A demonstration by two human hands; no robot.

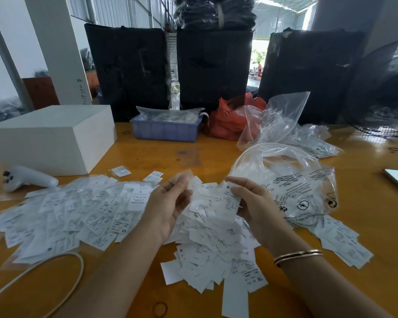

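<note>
- Left hand (170, 203) curled, pinching a blurred slip (184, 178), perhaps a clear sleeve.
- Right hand (254, 204) pinches a label (230, 200).
- Both over the pile (211, 246), near the table's (170, 154) front edge.

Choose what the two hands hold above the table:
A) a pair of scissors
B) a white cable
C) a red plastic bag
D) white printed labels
D: the left hand and the right hand both pinch white printed labels at their fingertips, just above the loose pile of the same labels on the orange table.
</note>
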